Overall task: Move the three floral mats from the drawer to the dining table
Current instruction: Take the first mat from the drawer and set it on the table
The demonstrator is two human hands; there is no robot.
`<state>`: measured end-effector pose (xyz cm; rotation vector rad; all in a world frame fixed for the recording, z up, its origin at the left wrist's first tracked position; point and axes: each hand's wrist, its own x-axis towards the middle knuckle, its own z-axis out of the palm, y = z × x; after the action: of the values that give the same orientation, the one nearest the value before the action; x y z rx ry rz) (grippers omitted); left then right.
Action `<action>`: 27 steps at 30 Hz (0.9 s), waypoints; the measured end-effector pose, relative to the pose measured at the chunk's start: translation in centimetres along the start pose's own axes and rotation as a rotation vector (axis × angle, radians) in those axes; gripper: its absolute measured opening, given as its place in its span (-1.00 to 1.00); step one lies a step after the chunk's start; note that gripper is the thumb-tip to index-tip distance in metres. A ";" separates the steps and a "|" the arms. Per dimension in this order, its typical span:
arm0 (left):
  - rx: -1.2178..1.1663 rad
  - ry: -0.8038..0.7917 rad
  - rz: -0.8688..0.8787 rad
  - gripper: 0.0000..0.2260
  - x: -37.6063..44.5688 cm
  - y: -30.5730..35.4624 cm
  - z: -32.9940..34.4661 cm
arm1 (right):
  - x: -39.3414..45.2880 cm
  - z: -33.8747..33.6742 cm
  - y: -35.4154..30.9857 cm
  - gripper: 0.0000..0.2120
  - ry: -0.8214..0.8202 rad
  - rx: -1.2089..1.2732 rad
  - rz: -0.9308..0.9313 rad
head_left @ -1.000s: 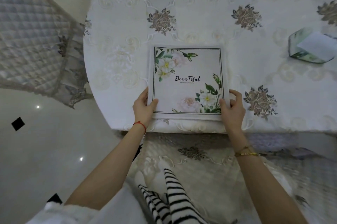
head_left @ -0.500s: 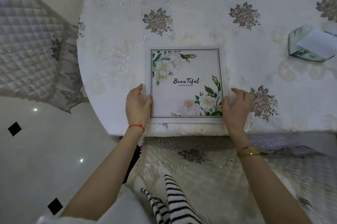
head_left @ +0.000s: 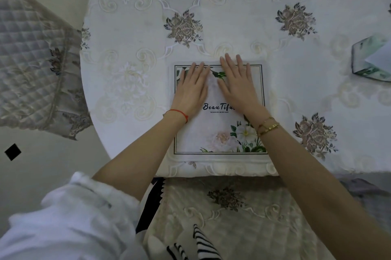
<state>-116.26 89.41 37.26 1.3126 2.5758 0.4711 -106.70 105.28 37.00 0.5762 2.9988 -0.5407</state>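
A square white floral mat (head_left: 213, 130) printed with "Beautiful" lies flat near the front edge of the round dining table (head_left: 131, 33), which wears a white embroidered cloth. Only this top mat shows; I cannot tell whether others lie beneath it. My left hand (head_left: 193, 88) lies flat on the mat's upper left part, fingers straight and pointing away from me. My right hand (head_left: 238, 80) lies flat beside it on the upper middle, its fingertips reaching just past the mat's far edge. Neither hand grips anything.
A green patterned tissue box (head_left: 370, 60) sits at the table's right edge. A quilted chair cushion (head_left: 31, 65) stands to the left, and another padded chair seat (head_left: 232, 213) is tucked under the table in front of me. Pale tiled floor (head_left: 42, 164) lies at left.
Both hands left the mat's near corners and moved forward onto its top surface, where they now press flat. The mat stays in place on the table.
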 end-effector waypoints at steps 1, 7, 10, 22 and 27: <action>0.021 -0.012 -0.004 -0.53 0.2 -0.2 0.3 | 0.1 0.3 0.1 -0.44 -0.009 -0.004 0.006; 0.070 0.015 -0.066 -0.45 0.3 -1.3 1.5 | -0.7 1.0 1.3 -0.40 0.022 -0.025 0.055; 0.076 0.016 -0.093 -0.42 0.4 -2.3 1.1 | -1.5 0.8 2.0 -0.39 0.038 -0.012 0.101; 0.060 -0.021 -0.069 -0.44 -0.4 -1.4 0.8 | -4.1 -0.3 2.9 -0.37 0.098 0.017 0.201; 0.052 -0.028 0.000 -0.44 -4.6 2.1 2.0 | -5.6 0.8 0.3 -0.40 0.049 -0.039 0.015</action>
<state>-111.33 87.23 36.35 1.3263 2.5816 0.3845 -101.37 103.27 36.71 0.6182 3.0405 -0.4728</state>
